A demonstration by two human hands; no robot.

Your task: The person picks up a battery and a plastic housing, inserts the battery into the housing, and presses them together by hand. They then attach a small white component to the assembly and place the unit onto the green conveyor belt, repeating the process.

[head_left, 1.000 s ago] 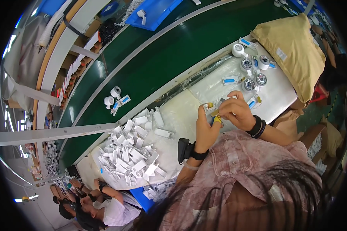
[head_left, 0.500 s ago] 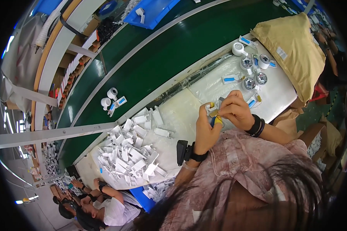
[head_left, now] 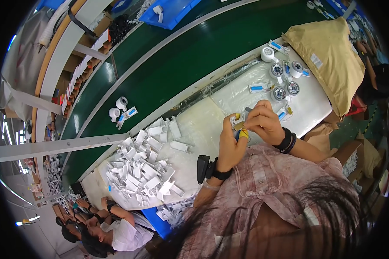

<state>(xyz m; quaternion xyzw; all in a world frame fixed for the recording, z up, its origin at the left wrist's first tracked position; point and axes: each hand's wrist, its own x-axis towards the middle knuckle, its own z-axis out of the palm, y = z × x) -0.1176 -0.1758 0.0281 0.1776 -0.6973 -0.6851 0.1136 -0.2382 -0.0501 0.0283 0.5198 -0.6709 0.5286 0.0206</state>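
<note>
My left hand point(head_left: 230, 147) is mostly closed, thumb and forefinger pinching a small white part point(head_left: 236, 122). Yellow shows at that thumb and fingertip; too small to tell what it is. My right hand point(head_left: 266, 124) is half closed, fingers bent and tips drawn together right at the part; can't tell whether they grip it. Grey piece point(head_left: 248, 110) sticks up by the right fingers, hold on it unclear. Part sits between both hands, by the near edge of the table point(head_left: 203, 151), in front of my shirt point(head_left: 263, 177).

Left of my hands: big jumbled pile of white housings point(head_left: 142, 172) on the table, one loose housing point(head_left: 180, 146) lying just beside it. Beyond my right hand: five round heads point(head_left: 279, 93) in a cluster, with blue-striped pieces point(head_left: 258, 87) lying around them. Paper bag point(head_left: 326, 64) at the table's far right end, near the heads.

Green belt point(head_left: 173, 71) runs along the far side; two round white pieces point(head_left: 121, 102) and blue-striped bits point(head_left: 126, 116) on it. Blue tray point(head_left: 170, 15) farther up. Blue bin point(head_left: 153, 219) below the pile, white pieces beside it. Co-worker in a white top point(head_left: 127, 233) at lower left, well apart from me.
</note>
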